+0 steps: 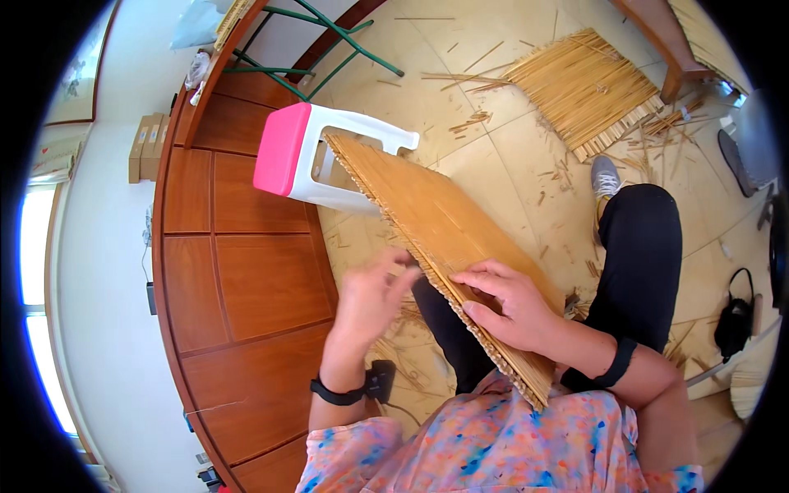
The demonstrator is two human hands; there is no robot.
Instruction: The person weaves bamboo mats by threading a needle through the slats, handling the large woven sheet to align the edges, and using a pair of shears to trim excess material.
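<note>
While the right hand (516, 312) lies across a tan panel of thin sticks (460, 201), the left hand (374, 296) is at the panel's ragged long edge, farther along from the right. Right hand: thumb and fingers parted, laid on the smooth face close to that edge, not wrapped around it. Left hand: fingers bent, motion-blurred; can't tell whether it pinches the edge or only touches it.

Panel is tilted, held in front of the body between the legs; near corner against the patterned top (477, 448) below the hands, far end well beyond them, overlapping a white stool with a pink seat (282, 149) in view. Black wristbands on both forearms; the left one (341, 397) has a small black box (380, 380) beside it.

Left of the left hand: wooden cabinet (267, 279) with panelled front. Past the stool, farther from the hands: green metal legs (355, 51). Ahead and to the right of the right hand, on the tiled floor (444, 152): a second stick mat (579, 90), loose sticks (471, 123) scattered around. Grey shoe (606, 175) just by that mat's near corner. Far right of the right hand: grey slipper (734, 163), black strapped item (734, 324), kind unclear.
</note>
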